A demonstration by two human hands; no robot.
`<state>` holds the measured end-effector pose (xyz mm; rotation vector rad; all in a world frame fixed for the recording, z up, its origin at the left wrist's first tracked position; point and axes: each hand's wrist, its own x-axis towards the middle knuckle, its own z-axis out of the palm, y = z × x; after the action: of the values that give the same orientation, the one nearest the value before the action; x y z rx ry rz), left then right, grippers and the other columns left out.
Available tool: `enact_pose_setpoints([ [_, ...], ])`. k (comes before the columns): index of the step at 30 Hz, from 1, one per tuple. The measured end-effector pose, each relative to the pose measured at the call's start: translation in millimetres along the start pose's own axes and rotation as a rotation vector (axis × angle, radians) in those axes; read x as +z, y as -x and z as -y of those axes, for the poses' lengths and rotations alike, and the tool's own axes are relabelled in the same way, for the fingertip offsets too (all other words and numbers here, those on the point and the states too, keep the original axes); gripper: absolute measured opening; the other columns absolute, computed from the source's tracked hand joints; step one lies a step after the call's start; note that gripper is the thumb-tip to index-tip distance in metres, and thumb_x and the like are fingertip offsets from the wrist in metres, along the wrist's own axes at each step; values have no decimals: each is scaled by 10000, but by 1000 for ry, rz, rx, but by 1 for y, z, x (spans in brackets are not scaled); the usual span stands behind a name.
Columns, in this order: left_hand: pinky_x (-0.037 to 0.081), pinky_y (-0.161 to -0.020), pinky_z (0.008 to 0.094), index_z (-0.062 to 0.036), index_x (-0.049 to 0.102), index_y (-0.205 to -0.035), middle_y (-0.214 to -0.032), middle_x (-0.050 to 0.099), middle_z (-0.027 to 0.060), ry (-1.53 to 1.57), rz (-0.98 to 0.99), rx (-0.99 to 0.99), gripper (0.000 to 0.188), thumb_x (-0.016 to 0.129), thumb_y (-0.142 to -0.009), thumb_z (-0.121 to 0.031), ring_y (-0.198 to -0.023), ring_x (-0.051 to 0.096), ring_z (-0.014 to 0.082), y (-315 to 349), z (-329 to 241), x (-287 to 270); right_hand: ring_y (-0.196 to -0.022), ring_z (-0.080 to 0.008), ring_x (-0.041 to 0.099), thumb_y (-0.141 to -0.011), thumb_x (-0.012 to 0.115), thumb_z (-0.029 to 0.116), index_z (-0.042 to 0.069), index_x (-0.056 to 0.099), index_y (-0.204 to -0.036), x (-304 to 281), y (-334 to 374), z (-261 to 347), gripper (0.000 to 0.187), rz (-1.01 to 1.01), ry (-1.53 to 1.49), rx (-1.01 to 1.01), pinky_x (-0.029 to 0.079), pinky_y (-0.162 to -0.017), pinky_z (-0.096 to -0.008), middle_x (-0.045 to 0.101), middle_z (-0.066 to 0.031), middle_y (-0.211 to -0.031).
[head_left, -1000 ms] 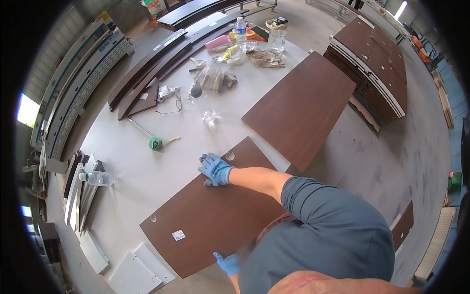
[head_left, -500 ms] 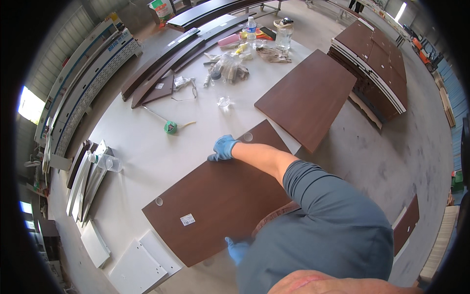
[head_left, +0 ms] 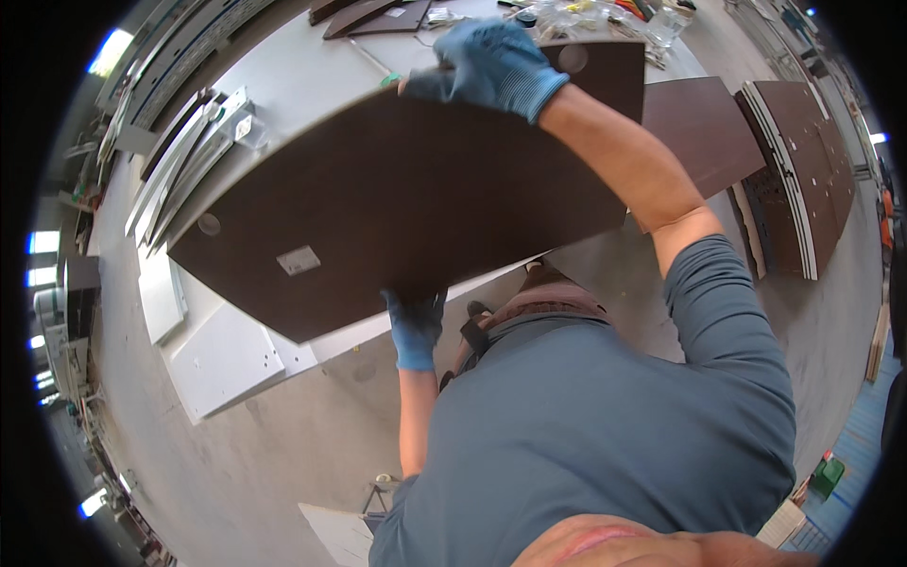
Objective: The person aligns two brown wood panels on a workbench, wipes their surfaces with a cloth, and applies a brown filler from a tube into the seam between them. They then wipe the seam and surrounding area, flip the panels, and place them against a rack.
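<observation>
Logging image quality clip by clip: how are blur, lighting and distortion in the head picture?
In the head view, the right hand is softly blurred; there too, the tilted brown panel looks dark, shaded, its far edge apparently bowed by the fisheye; at the head view's left, windows glare white.

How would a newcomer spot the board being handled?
Start at the big white table; over its near side is a dark brown board. The right hand holds its far edge, the left hand its near edge. Unlike the plain brown panel to its right, it bears a white rectangular label.
</observation>
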<state>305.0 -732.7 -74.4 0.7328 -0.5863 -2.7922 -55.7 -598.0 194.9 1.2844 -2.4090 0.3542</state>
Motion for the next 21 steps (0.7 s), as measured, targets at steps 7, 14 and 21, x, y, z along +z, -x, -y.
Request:
enact_pose_setpoints([
  [7,248,-1330,516,-139,468,-1628,-1700,435,99,848,348,-310,687,638,-1067,-498,-1547,398,335,-112,-32,-2,-668,-383,709,-874,552,898,60,716,-736,-35,1,22,865,-390,71,-86,547,-634,-520,654,-179,-675],
  [14,281,-1323,571,-1,436,-1602,-1674,424,239,644,359,-139,789,633,-1050,-528,-1524,413,424,-176,-56,23,-1025,-384,730,-876,670,793,99,813,-1037,-16,36,35,727,-129,-47,-139,561,-908,-522,750,-203,-1050],
  [21,368,-1298,567,70,440,-1557,-1559,535,299,231,162,9,639,413,-1155,-425,-1473,512,441,-126,-76,54,-664,-266,613,-756,759,831,127,637,-719,4,85,25,715,-467,97,-345,493,-635,-398,586,-38,-713],
])
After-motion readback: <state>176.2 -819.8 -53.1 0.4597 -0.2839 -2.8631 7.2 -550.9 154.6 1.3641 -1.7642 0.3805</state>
